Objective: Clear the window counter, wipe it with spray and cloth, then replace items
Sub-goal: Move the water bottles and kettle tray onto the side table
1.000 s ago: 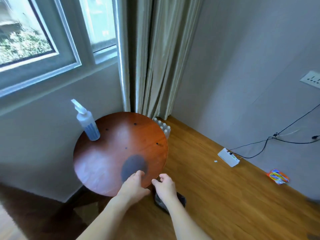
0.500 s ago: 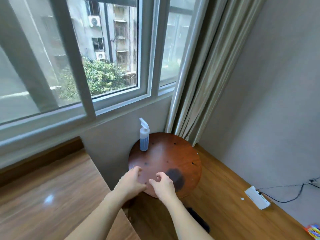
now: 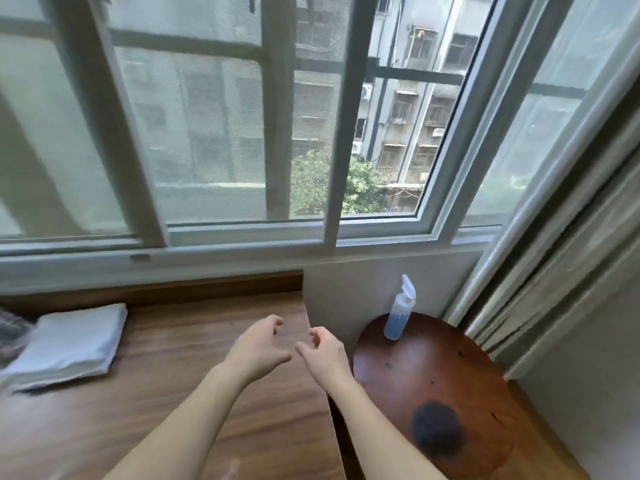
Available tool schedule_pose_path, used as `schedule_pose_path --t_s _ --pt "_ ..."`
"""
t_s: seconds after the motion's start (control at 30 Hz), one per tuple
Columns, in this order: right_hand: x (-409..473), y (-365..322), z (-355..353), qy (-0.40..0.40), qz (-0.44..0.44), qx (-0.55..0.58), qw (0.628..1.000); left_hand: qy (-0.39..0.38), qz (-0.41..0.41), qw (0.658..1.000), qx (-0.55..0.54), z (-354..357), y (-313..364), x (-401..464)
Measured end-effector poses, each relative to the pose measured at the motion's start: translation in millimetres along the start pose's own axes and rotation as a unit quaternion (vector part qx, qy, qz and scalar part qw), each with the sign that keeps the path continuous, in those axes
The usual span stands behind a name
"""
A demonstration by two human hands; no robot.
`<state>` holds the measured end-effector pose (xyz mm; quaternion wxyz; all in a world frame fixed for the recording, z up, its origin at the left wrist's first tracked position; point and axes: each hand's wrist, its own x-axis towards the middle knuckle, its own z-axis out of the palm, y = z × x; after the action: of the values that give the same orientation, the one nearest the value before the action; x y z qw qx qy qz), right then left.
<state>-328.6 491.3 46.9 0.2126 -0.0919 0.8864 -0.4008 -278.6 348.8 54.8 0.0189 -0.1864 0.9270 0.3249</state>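
Observation:
The wooden window counter (image 3: 180, 382) runs under the window on the left. A folded white cloth (image 3: 69, 341) lies on it at the far left. A spray bottle (image 3: 400, 313) with blue liquid and a white trigger stands upright at the back of a round reddish-brown stool (image 3: 450, 382) to the right of the counter. My left hand (image 3: 258, 346) hovers over the counter's right end, fingers loosely curled, holding nothing. My right hand (image 3: 323, 353) hangs beside it at the counter's right edge, also empty with loosely curled fingers.
A dark round patch (image 3: 437, 429) marks the stool top near its front. Beige curtains (image 3: 561, 237) hang at the right, close behind the stool. Some dark striped thing (image 3: 10, 327) shows at the far left edge by the cloth. The window frame (image 3: 242, 237) borders the counter's back.
The view has swung up and left from the stool and floor to the counter and window. Both hands have lifted from the stool's front edge to hover over the counter's right end.

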Motion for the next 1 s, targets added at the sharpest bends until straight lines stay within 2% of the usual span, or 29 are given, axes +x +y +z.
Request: schedule_pose_path --t_s 0.2,0.43,1.0 --pt "-13.6 -57.2 57.0 -0.077 -0.085 -0.016 0.993 0.067 -0.077 0.995 -0.023 -51.7 -62.4 -41.3" --pt "-43.1 -138.7 145.1 -0.113 -0.182 -0.069 0.974 0.127 -0.118 0.984 -0.033 -130.9 -148.7 -99.1" --pt "-143.3 -285.9 361.7 -0.154 -0.243 -0.091 0.953 0.198 -0.167 0.966 -0.022 -284.3 -354.2 -229.6"
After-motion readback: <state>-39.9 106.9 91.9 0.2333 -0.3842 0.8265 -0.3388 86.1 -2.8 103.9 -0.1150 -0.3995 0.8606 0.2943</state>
